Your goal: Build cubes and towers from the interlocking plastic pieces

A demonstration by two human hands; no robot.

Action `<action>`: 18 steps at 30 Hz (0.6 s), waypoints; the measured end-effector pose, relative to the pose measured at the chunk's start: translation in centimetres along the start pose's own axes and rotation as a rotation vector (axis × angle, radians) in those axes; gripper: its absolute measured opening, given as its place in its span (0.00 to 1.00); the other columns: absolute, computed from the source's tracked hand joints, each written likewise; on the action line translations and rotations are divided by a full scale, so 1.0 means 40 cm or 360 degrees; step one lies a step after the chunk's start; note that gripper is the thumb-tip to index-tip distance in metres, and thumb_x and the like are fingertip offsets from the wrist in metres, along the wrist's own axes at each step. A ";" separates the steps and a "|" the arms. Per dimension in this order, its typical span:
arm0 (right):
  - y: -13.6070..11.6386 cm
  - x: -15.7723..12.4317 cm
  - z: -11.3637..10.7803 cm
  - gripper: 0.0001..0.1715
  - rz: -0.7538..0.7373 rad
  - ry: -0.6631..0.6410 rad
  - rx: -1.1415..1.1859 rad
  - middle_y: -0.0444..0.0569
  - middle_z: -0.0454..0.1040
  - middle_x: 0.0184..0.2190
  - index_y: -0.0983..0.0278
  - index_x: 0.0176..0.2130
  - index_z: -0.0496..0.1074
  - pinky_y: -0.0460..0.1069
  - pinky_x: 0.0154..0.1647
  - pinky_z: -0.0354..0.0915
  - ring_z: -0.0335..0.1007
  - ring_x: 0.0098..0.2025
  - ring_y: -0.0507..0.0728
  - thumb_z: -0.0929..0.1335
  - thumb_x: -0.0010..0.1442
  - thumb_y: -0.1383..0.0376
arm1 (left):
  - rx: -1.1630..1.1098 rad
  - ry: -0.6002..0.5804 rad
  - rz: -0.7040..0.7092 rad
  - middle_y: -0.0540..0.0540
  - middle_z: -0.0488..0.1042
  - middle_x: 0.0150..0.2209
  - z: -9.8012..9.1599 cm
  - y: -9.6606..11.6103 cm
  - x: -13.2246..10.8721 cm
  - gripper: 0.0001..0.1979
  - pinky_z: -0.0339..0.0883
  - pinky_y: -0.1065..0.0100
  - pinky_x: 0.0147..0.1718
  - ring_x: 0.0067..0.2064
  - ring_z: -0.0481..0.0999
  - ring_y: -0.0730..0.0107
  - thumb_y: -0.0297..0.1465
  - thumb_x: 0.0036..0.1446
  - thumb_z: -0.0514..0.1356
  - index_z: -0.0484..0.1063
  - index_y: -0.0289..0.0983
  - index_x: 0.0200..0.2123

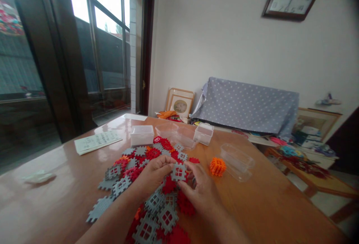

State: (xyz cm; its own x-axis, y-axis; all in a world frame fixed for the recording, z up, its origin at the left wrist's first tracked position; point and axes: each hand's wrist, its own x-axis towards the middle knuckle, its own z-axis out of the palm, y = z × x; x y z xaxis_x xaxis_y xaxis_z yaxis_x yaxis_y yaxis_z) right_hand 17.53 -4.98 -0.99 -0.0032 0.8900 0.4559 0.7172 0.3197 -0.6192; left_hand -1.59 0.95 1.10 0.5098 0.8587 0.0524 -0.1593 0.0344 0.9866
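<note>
Both hands meet over a heap of interlocking plastic tiles in the middle of the table. Between them is a grey window tile [178, 171] with notched edges and a four-pane opening. My left hand [158, 169] pinches its left edge with thumb and finger. My right hand [199, 182] grips its right side, with some red showing behind the tile. Below lie more grey window tiles [167, 217] and red tiles [185, 203]. Toward the left of the heap sit a grey tile [100, 208] and another window tile [121, 186].
An orange block of tiles [217, 166] stands right of my hands, beside a clear plastic container [238, 165]. Behind the heap are a lidded box [141, 135] and a smaller box [203, 133]. Written paper [98, 141] and a crumpled wrapper [38, 177] lie on the left.
</note>
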 end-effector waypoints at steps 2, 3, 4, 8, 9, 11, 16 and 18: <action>-0.004 0.001 -0.001 0.33 0.0013 0.0002 0.0006 0.49 0.73 0.50 0.55 0.59 0.67 0.53 0.44 0.71 0.74 0.42 0.58 0.73 0.55 0.61 | 0.0009 -0.0007 0.0015 0.48 0.77 0.32 0.000 0.004 -0.002 0.12 0.64 0.71 0.31 0.28 0.73 0.73 0.39 0.60 0.62 0.71 0.36 0.40; -0.005 0.001 -0.001 0.33 0.0015 0.0000 0.0006 0.50 0.73 0.50 0.55 0.59 0.66 0.53 0.43 0.71 0.74 0.42 0.58 0.72 0.55 0.61 | 0.0008 -0.0013 0.0021 0.47 0.77 0.32 0.001 0.006 -0.003 0.12 0.64 0.71 0.31 0.29 0.73 0.73 0.39 0.60 0.62 0.71 0.36 0.40; -0.006 0.001 -0.001 0.33 0.0012 -0.0001 0.0007 0.50 0.73 0.51 0.55 0.59 0.66 0.53 0.44 0.71 0.74 0.42 0.58 0.72 0.55 0.62 | 0.0000 -0.0019 0.0025 0.47 0.77 0.32 0.001 0.007 -0.004 0.12 0.65 0.71 0.31 0.29 0.73 0.73 0.39 0.60 0.62 0.71 0.36 0.40; -0.002 0.002 -0.003 0.32 -0.0022 -0.0003 0.0016 0.50 0.72 0.52 0.55 0.58 0.67 0.53 0.45 0.71 0.74 0.43 0.58 0.73 0.55 0.61 | -0.0054 -0.0036 0.0014 0.47 0.77 0.33 0.004 0.011 -0.007 0.12 0.65 0.70 0.33 0.30 0.73 0.72 0.39 0.59 0.62 0.72 0.36 0.39; -0.001 0.002 -0.004 0.32 -0.0026 -0.0001 0.0005 0.50 0.72 0.52 0.55 0.58 0.67 0.53 0.46 0.71 0.74 0.44 0.59 0.73 0.55 0.61 | -0.0058 -0.0033 0.0009 0.47 0.77 0.33 0.004 0.011 -0.007 0.13 0.65 0.70 0.33 0.30 0.74 0.72 0.39 0.59 0.63 0.72 0.36 0.39; 0.002 0.003 -0.005 0.32 -0.0029 0.0007 -0.0022 0.50 0.72 0.52 0.55 0.58 0.67 0.54 0.47 0.70 0.73 0.47 0.60 0.73 0.55 0.61 | -0.0061 -0.0018 0.0008 0.47 0.78 0.34 0.005 0.011 -0.007 0.13 0.66 0.70 0.34 0.32 0.74 0.71 0.40 0.58 0.63 0.73 0.36 0.41; 0.005 0.004 -0.007 0.32 -0.0039 0.0005 -0.0019 0.50 0.72 0.53 0.55 0.58 0.67 0.55 0.51 0.69 0.71 0.50 0.60 0.73 0.55 0.62 | -0.0092 0.0047 -0.0022 0.47 0.78 0.34 0.006 0.010 -0.005 0.16 0.66 0.68 0.35 0.33 0.75 0.68 0.41 0.57 0.63 0.73 0.37 0.44; 0.010 0.005 -0.009 0.32 -0.0047 0.0012 -0.0019 0.50 0.71 0.53 0.55 0.58 0.67 0.56 0.52 0.69 0.71 0.50 0.61 0.73 0.55 0.62 | -0.0057 0.0102 -0.0016 0.47 0.78 0.33 0.007 0.009 -0.003 0.17 0.66 0.68 0.35 0.33 0.75 0.68 0.41 0.56 0.64 0.73 0.37 0.43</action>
State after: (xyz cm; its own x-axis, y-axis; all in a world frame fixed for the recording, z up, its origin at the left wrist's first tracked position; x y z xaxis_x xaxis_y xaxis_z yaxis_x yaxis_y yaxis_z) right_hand 18.07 -4.82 -0.90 -0.0190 0.8778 0.4786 0.7250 0.3417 -0.5981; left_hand -1.47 0.74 1.49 0.4568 0.8890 0.0311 -0.1853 0.0608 0.9808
